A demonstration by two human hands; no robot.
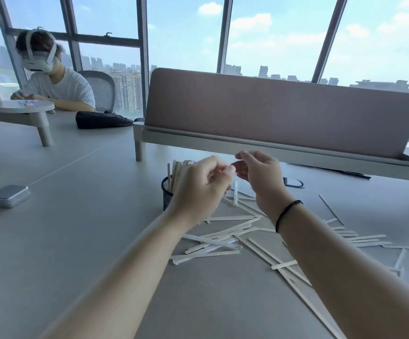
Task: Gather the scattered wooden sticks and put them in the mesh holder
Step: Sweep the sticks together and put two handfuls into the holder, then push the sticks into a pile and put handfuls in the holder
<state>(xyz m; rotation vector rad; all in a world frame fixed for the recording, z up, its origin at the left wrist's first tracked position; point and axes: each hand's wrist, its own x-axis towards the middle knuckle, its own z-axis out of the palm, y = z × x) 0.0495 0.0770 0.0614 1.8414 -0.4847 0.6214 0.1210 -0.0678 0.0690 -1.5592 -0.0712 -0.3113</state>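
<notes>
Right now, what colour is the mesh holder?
Black, seen in the head view: mesh holder.

pale sticks (219, 237) scattered, black mesh holder (166, 192) part-filled

A small metal tin (9, 195) sat at the bench's (76, 228) left edge; a black pouch (102, 119) lay near a seated person (56, 81).

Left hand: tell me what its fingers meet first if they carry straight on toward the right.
Probably the right hand. The left hand has its fingers aimed at it, nearly touching; depth is uncertain.
</notes>
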